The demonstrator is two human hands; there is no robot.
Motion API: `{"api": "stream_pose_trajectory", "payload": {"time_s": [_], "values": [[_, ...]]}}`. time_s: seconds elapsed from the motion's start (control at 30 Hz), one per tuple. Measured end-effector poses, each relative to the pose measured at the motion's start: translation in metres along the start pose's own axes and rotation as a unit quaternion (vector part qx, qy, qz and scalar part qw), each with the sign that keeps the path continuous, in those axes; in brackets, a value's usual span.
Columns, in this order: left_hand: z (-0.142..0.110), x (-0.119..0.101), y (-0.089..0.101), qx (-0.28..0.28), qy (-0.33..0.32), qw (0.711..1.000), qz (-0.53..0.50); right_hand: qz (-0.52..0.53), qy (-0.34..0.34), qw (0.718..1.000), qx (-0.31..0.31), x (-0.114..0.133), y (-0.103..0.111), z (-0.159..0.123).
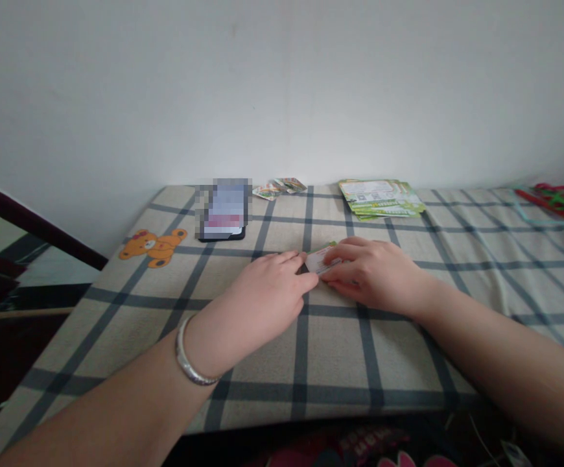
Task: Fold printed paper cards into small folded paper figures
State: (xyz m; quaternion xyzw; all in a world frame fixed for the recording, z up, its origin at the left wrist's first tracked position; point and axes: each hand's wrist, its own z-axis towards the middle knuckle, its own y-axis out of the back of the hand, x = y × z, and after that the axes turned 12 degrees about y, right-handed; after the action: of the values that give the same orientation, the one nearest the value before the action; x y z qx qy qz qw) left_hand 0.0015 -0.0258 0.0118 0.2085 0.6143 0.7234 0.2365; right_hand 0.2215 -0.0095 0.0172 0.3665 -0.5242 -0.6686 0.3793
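Note:
A white and green printed card (318, 259) is on the checked cloth between my hands, partly covered by fingers. My right hand (372, 272) is closed over its right side, fingers bent down onto it. At its left edge is my left hand (279, 288), thumb and fingertips drawn in against the card, with a silver bangle (185, 360) on the wrist. Whether more than one card is there, I cannot tell. A fanned pile of similar green and white cards (379, 198) sits farther back, to the right.
By the wall is a phone (223, 211), its screen blurred. Small colourful cards (279, 187) are to the right of it. A bear cut-out (153, 248) lies flat at the left on the checked tablecloth (335, 370). Red and green items (561, 204) are at the far right.

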Motion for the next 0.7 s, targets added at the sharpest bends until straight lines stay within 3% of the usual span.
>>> {"api": "stream_pose_trajectory", "payload": {"time_s": [0.7], "values": [[0.002, 0.001, 0.001, 0.012, -0.009, 1.0, -0.021, -0.018, -0.085, 0.996, 0.037, -0.013, 0.009, -0.013]]}}
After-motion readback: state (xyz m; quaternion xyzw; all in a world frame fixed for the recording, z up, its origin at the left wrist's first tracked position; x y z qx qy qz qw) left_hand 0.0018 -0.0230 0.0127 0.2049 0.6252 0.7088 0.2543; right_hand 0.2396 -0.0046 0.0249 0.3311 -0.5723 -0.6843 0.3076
